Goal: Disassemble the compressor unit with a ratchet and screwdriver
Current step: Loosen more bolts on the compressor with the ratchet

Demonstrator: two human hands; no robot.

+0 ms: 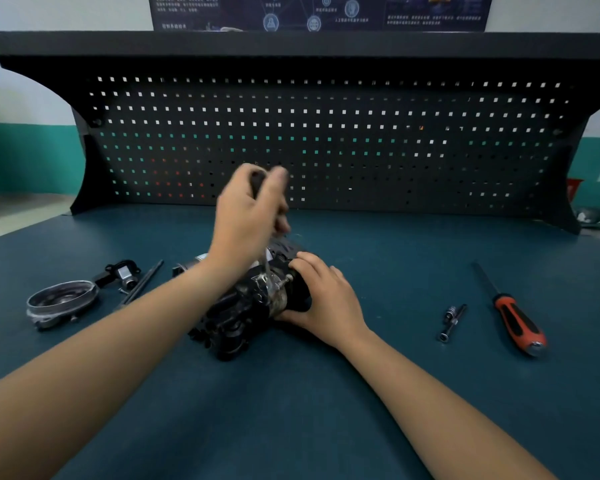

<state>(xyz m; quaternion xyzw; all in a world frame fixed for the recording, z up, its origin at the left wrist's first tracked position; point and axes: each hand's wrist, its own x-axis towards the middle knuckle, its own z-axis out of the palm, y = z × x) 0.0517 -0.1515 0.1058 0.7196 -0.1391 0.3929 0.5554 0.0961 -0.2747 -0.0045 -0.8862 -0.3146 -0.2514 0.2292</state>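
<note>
The black compressor unit [243,306] lies on its side in the middle of the blue bench. My left hand [248,216] is raised above it and grips a dark tool handle [257,183]; the hand is blurred and the tool's shaft runs down toward the compressor's top. My right hand [321,299] curls round the compressor's right end, beside a small metal stud [286,279]. A red and black screwdriver [513,315] lies on the bench at the right, untouched.
A round pulley ring [61,301], a small bracket part [123,271] and a thin dark rod [142,285] lie at the left. Sockets and a short extension [451,322] lie right of centre. A black pegboard [326,140] walls the back of the bench [291,410].
</note>
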